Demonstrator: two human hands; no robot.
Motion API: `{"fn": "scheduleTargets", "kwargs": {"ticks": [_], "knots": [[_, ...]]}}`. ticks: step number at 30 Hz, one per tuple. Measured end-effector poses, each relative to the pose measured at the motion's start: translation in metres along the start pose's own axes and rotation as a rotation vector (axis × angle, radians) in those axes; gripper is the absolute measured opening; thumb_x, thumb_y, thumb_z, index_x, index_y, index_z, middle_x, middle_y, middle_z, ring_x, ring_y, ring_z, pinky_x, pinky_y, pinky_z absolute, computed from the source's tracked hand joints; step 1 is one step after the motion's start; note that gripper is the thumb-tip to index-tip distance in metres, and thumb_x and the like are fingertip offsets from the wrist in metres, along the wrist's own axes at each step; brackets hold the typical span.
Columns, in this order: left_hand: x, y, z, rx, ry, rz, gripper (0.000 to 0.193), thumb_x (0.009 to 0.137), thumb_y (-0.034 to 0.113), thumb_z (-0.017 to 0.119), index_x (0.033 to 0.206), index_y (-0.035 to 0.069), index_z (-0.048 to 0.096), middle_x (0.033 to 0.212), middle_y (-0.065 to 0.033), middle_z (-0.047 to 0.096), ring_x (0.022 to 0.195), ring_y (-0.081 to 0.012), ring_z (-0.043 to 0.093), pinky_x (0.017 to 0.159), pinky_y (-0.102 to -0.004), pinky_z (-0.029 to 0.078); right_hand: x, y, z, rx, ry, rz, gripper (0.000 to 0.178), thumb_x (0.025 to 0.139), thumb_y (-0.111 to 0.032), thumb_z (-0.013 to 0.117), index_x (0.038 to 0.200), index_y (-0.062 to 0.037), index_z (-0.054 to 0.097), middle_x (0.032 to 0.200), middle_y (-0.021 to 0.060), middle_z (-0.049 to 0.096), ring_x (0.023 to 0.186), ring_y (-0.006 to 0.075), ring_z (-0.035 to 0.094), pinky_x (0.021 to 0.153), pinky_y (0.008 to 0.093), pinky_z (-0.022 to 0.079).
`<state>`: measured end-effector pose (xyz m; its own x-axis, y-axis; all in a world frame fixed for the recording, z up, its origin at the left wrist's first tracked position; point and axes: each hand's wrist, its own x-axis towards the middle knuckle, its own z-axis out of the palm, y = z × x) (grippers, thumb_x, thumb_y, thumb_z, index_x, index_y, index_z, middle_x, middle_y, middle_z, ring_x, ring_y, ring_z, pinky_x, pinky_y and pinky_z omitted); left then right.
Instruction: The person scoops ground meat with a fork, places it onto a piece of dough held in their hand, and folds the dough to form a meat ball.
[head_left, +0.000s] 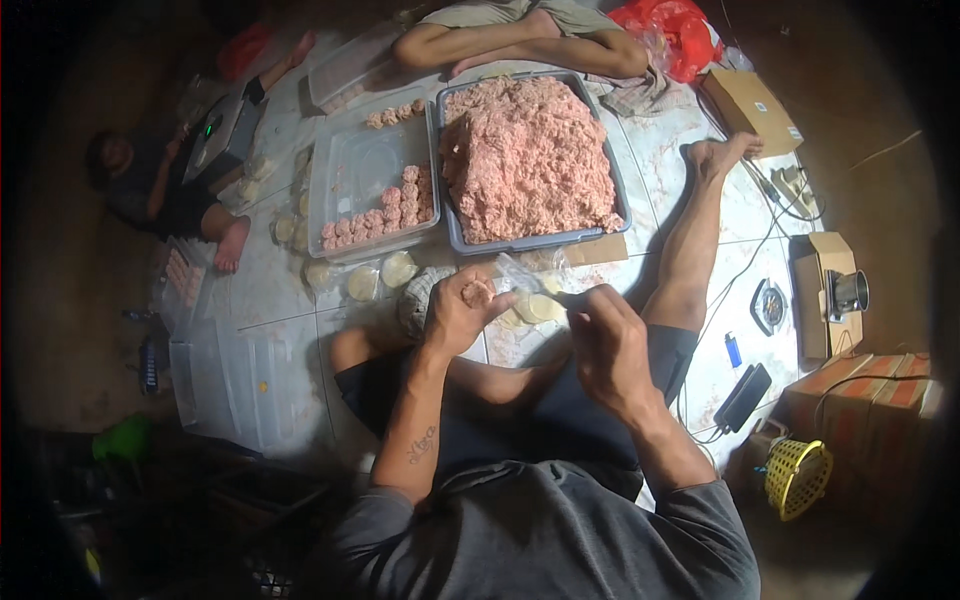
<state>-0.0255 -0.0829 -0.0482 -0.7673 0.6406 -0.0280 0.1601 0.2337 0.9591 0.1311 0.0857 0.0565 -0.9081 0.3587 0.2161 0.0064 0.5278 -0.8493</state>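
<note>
My left hand (455, 315) is curled round a small cup-shaped portion of pink minced meat (478, 293), perhaps in a thin wrapper. Opposite it, my right hand (610, 345) is closed; a thin, translucent strip (518, 275) extends toward the left hand, but whether the fingers grip it is unclear. Pale round wrappers (540, 308) lie between the hands. Beyond them, a blue-grey tub (455, 235) holds a tall mound of pink minced meat (530, 160). To its left, a clear plastic box (350, 165) contains small meat dumplings (400, 205) along its near and right sides.
More bagged round wrappers (363, 283) lie left of my hands. Stacked clear boxes (228, 385) stand farther left. Two other people sit beyond and at left. At right are cables, an ashtray (769, 306), a blue lighter (733, 350), cartons (755, 110) and a yellow basket (798, 480).
</note>
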Motion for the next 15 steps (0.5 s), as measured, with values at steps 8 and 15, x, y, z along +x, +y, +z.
{"fn": "scheduleTargets", "kwargs": {"ticks": [8,15], "knots": [[0.002,0.027,-0.016,0.019,-0.030,0.253,0.035,0.074,0.014,0.089,0.091,0.005,0.060,0.084,-0.0003,0.064,0.079,-0.0083,0.058,0.074,-0.0253,0.049,0.000,-0.003,0.001,0.016,-0.077,0.001,0.029,0.087,0.008,0.054,0.111,-0.0004,0.067,0.093,0.0231,0.062,0.083,0.0414,0.062,0.072,0.0449,0.051],[0.012,0.019,-0.074,-0.140,-0.070,-0.018,0.048,0.075,0.016,0.088,0.112,0.005,0.059,0.094,-0.0005,0.067,0.086,-0.0087,0.061,0.080,-0.0254,0.051,0.024,0.013,0.009,0.208,0.025,0.098,0.018,0.092,0.008,0.056,0.106,0.0018,0.065,0.087,0.0135,0.063,0.080,0.0185,0.061,0.074,0.0288,0.048]]}}
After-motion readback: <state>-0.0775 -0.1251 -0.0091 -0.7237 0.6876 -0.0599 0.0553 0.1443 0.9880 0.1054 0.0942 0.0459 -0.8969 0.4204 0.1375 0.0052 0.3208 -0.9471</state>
